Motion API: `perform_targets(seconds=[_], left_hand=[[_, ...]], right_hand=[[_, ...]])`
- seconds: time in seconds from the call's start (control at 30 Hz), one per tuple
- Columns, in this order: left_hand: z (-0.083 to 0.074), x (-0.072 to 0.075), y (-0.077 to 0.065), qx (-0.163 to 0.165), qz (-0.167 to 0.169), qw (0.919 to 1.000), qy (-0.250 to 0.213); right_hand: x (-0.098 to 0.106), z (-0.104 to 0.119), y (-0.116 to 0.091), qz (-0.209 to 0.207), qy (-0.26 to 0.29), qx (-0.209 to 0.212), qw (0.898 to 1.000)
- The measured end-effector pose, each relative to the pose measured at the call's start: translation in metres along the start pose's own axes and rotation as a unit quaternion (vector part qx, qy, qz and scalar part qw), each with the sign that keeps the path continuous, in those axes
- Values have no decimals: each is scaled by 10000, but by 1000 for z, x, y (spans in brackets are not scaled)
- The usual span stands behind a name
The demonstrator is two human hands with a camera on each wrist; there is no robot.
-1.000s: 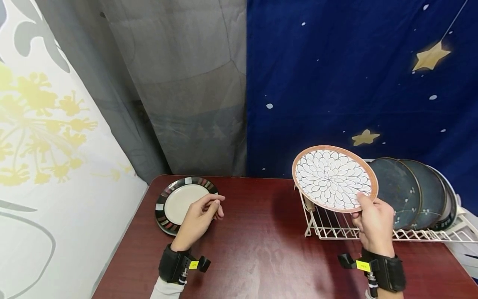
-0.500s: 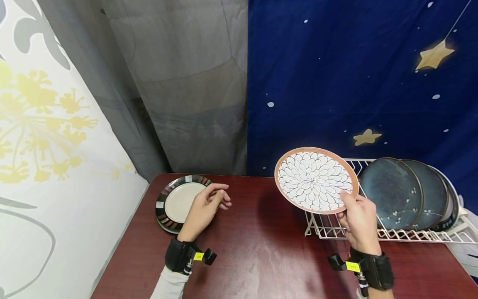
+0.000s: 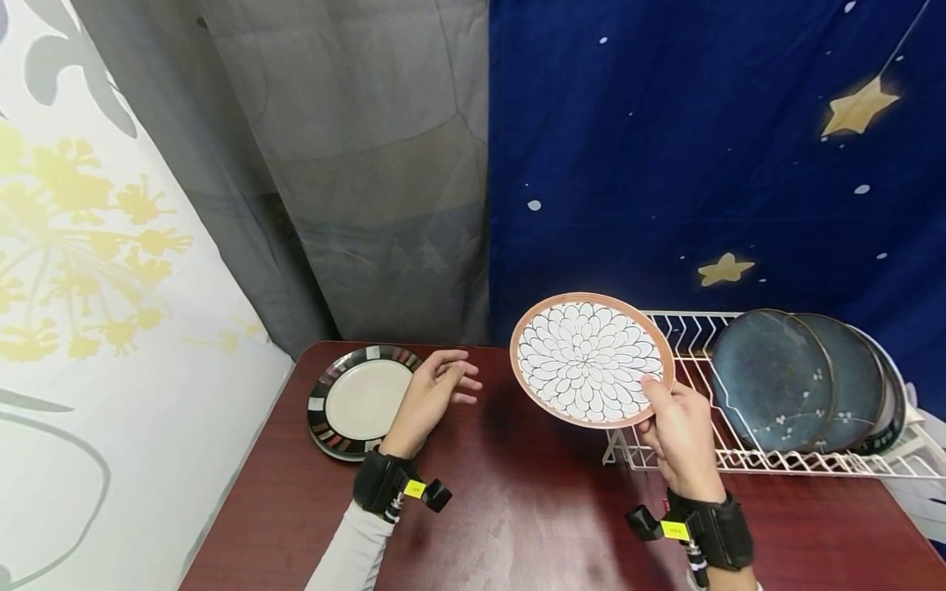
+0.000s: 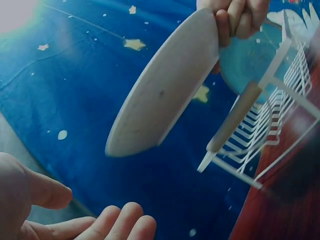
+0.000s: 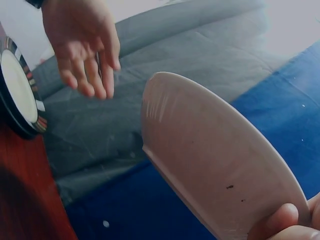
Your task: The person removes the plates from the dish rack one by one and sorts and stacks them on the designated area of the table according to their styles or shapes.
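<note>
My right hand (image 3: 681,431) pinches the near right rim of a white plate (image 3: 584,357) with a petal pattern and a brown edge, thumb on top and fingers beneath. The plate is held up over the table, tilted toward the head camera. Its plain pale underside shows in both wrist views. To its left, my left hand (image 3: 436,394) hovers with relaxed, parted fingers and holds nothing. Beneath and left of that hand, a cream plate (image 3: 362,402) with a dark patterned rim lies on the table, on what looks like another plate.
A white wire dish rack (image 3: 709,460) stands at the right of the dark red table (image 3: 517,509). Several plates lean in it, with a dark blue plate (image 3: 772,382) in front. Grey and blue curtains (image 3: 665,148) hang behind the table.
The right hand has carried the petal-patterned plate left, away from the rack's plates. The left hand has moved right and slightly up, toward it, with its fingers spreading a little.
</note>
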State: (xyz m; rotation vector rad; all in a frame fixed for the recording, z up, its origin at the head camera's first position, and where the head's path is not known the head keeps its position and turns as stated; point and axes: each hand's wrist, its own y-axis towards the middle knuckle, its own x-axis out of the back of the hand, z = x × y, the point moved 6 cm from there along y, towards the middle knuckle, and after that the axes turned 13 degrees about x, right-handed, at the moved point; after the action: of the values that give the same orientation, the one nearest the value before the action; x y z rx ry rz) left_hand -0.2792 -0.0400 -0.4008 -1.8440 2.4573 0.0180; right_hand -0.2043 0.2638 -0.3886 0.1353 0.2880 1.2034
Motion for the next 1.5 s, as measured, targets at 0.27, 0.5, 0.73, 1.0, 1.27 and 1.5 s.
perform_targets(seconds=[0.27,0.5,0.73,1.0,1.27,1.5], left_hand=[[-11,-32,-8,621,632,9948,-512],[-11,-54,-6,878,957,9896,-611],[3,-59,2,766,946,9920,-323],[7,-60,1,549,734,9950,-403],[2,-55,-3,461,686,9952,-531],[-14,-52,-17,498,749,9950,-425]], right_hand=[[-14,-2,-6,175,67,-32,9998],[-20,-3,-9,254,16,-62,9997],[-26,-3,-10,385,58,12,9992],[-29,-6,-12,437,119,-97,9989],[-31,-11,-11,674,-161,-230,9973],[-33,-16,-12,783,-553,-281,9950]])
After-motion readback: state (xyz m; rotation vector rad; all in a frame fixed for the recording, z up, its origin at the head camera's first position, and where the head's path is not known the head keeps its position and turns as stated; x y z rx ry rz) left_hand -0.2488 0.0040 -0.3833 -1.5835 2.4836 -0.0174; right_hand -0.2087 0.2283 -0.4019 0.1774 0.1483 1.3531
